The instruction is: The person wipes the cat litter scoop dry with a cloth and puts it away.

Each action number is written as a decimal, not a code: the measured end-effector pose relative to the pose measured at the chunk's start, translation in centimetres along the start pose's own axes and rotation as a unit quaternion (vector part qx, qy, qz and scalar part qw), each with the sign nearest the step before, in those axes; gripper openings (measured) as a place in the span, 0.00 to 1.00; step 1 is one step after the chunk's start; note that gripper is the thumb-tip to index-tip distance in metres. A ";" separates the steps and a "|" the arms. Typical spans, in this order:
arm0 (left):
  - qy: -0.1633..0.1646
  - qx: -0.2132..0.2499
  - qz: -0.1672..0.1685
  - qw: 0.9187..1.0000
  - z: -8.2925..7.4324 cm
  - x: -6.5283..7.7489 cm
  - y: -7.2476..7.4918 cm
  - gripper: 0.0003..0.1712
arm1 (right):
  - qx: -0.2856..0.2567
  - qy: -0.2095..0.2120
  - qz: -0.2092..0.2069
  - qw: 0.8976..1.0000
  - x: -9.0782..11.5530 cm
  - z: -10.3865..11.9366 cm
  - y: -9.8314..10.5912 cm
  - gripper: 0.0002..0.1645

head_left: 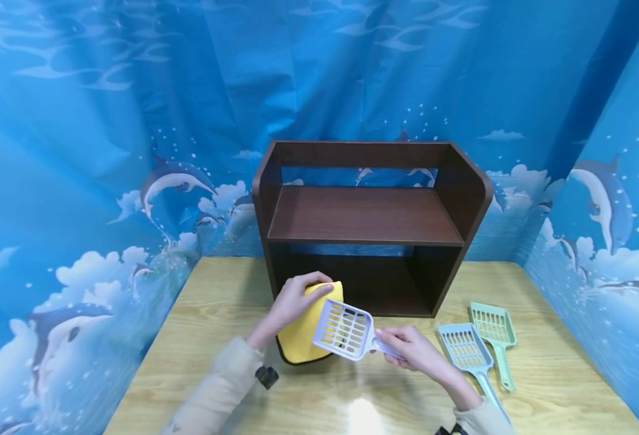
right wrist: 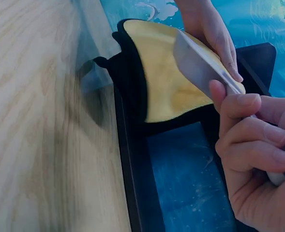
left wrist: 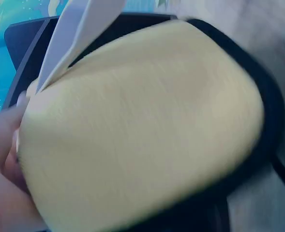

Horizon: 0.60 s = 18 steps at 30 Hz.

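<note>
A lavender slotted litter scoop is tilted in the air over the table, its handle gripped by my right hand. Behind its slotted head hangs a yellow cloth with a dark border, which my left hand holds by the upper part. In the left wrist view the cloth fills most of the picture, and the scoop's edge meets it near the left fingers. The right wrist view has the curled right fingers round the handle, the scoop head overlapping the cloth.
A dark brown two-tier shelf stands at the back of the wooden table, just behind the hands. To the right lie a blue scoop and a green scoop, side by side. A blue ocean-print curtain surrounds the table.
</note>
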<state>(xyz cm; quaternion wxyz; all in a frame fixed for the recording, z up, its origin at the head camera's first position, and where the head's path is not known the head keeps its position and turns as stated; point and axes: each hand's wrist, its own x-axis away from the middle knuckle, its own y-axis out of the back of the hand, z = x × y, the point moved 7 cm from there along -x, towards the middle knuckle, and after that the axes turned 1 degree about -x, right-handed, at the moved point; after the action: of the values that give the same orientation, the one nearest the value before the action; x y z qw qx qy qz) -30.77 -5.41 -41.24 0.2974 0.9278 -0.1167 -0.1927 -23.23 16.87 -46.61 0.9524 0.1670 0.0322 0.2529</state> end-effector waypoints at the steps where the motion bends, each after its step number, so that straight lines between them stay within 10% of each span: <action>1: 0.010 0.011 -0.018 1.000 0.2 0.1 0.0 0.09 | -0.006 0.000 -0.006 1.000 0.0 -0.1 0.0 0.24; 7: 0.036 0.057 -0.086 0.994 0.9 1.2 -0.3 0.12 | -0.046 -0.007 -0.032 0.998 -0.1 -0.5 0.1 0.26; 18: 0.042 0.088 -0.086 0.992 1.5 2.2 -0.6 0.11 | -0.119 -0.065 -0.130 0.982 0.2 -1.6 1.9 0.34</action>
<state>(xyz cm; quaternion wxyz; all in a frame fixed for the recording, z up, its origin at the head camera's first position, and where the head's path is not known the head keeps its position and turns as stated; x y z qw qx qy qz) -29.41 -6.38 -43.38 0.2018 0.9641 -0.0409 -0.1675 -24.17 18.97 -47.52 0.9903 0.0629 -0.0387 0.1176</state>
